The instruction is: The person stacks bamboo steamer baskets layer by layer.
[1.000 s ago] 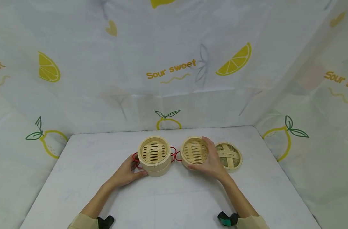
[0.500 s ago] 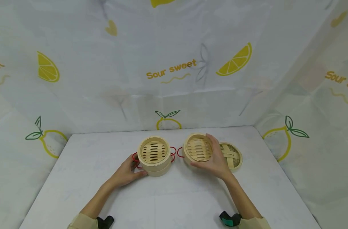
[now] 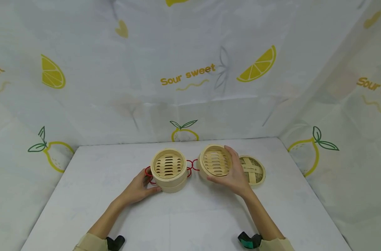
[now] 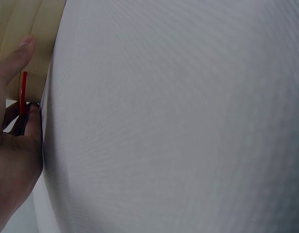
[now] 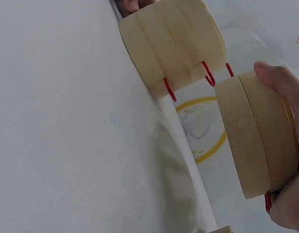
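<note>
Bamboo basket (image 3: pixel 215 162), raised off the table (image 3: pixel 177 223) at three o'clock from the steamer stack (image 3: pixel 169 172), is gripped across its rim by the right hand (image 3: pixel 235 177), seemingly for security, while the left hand's (image 3: pixel 137 189) curled fingers clasp the stack at eight o'clock, probably steadying it.

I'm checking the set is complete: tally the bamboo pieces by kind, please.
Baskets: 3 (two stacked, one in the right hand)
Lid: 1
Total: 4
</note>
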Demonstrator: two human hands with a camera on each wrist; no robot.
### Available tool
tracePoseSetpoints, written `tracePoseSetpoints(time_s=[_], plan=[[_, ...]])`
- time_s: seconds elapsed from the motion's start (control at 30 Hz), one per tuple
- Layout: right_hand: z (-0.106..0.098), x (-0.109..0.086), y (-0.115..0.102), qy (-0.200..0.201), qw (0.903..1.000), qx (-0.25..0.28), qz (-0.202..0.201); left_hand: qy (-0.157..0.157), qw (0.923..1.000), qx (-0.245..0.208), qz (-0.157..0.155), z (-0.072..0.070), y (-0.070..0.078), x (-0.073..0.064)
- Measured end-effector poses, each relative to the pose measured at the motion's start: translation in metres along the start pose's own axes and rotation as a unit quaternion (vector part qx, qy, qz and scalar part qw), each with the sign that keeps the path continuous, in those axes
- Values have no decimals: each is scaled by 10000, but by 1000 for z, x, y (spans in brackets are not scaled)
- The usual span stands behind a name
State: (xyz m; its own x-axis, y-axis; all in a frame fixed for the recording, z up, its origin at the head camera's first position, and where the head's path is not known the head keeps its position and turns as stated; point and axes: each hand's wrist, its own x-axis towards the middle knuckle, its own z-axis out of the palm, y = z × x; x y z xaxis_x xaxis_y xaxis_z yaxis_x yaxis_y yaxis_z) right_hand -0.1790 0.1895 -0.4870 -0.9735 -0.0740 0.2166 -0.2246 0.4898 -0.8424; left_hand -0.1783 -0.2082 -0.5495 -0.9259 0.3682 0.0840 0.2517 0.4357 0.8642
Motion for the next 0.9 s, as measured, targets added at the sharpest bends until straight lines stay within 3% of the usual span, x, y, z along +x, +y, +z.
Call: tracePoseSetpoints(time_s=[0.9], plan=[[11, 2, -17, -11, 9974, 704, -129, -18, 10000, -70, -52, 0, 0, 0]])
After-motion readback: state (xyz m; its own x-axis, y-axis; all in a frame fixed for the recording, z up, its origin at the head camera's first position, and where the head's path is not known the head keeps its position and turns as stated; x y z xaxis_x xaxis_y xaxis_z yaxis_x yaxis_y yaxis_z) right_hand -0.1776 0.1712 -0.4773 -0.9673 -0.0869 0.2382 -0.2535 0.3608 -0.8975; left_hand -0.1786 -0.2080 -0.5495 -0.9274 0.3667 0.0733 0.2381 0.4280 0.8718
